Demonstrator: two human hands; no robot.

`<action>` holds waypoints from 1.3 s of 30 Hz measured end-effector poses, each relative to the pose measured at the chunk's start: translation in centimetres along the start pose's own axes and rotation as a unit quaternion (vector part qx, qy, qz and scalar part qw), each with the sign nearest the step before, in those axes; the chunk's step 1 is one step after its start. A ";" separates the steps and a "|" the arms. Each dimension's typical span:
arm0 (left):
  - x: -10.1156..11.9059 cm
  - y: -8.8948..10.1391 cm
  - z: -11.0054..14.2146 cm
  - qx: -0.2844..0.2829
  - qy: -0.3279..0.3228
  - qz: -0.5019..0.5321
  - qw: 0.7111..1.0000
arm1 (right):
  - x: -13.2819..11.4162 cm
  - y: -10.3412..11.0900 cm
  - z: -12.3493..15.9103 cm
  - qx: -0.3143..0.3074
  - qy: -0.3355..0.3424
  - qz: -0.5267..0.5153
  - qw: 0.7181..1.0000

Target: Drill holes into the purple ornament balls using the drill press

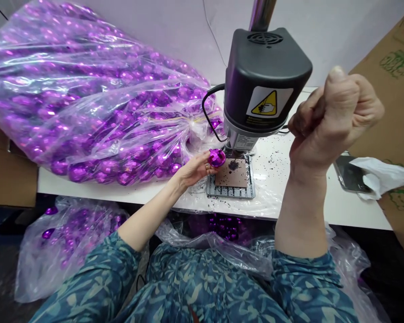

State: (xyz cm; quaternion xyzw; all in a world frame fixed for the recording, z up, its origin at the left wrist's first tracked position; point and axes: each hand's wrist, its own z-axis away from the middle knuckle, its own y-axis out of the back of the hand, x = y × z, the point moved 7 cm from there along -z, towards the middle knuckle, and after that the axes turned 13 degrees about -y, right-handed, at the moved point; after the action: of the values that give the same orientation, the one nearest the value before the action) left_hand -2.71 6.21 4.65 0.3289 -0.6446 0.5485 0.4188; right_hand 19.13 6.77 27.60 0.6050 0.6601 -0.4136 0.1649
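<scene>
My left hand (197, 170) is closed around a shiny purple faceted ball (217, 158), holding it beside the lower end of a black bench drill press (267, 80). Under the drill head, a brown square board (232, 173) lies on the slotted metal base (230, 193), with dark shavings (234, 165) on it. My right hand (333, 116) is raised in a fist to the right of the drill head. Whatever those fingers may be gripping is hidden behind the hand.
A large clear bag (97, 94) of purple balls fills the left of the white table (353, 211). A phone (352, 173) and crumpled tissue (380, 177) lie right, by a cardboard box (387, 103). Below the edge hang another bag (70, 251) of balls and plastic sheeting (218, 244).
</scene>
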 end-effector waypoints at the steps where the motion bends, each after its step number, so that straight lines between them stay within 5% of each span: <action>1: -0.3 -0.2 0.0 0.004 -0.011 -0.006 1.000 | 0.0 0.0 0.0 -0.001 -0.002 0.002 1.000; 5: -0.7 -0.9 0.1 -0.002 -0.041 -0.026 0.999 | -0.1 0.0 0.2 -0.006 0.002 0.004 1.000; 10: -1.4 -1.6 0.0 -0.032 0.009 0.014 0.999 | -0.2 0.0 0.5 -0.005 0.008 0.009 1.000; 17: -2.4 -0.5 -0.3 0.058 -0.045 0.004 0.997 | -0.1 0.1 0.5 -0.001 -0.003 0.017 1.000; 25: -2.7 -0.6 -1.4 0.026 -0.155 -0.116 0.981 | 0.0 0.1 0.6 0.000 0.002 0.021 1.000; 33: -3.6 -1.0 -1.4 0.038 -0.147 -0.092 0.984 | 0.0 0.1 0.7 -0.012 0.012 0.004 1.000; 39: -3.2 -1.5 -1.3 0.012 -0.194 -0.174 0.965 | -0.1 0.1 0.8 0.004 0.002 0.051 0.999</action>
State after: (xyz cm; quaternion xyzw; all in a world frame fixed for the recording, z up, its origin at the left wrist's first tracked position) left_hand 0.21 7.09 2.48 0.5410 -0.6398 0.4008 0.3706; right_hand 19.02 6.11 27.13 0.6397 0.6267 -0.4062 0.1819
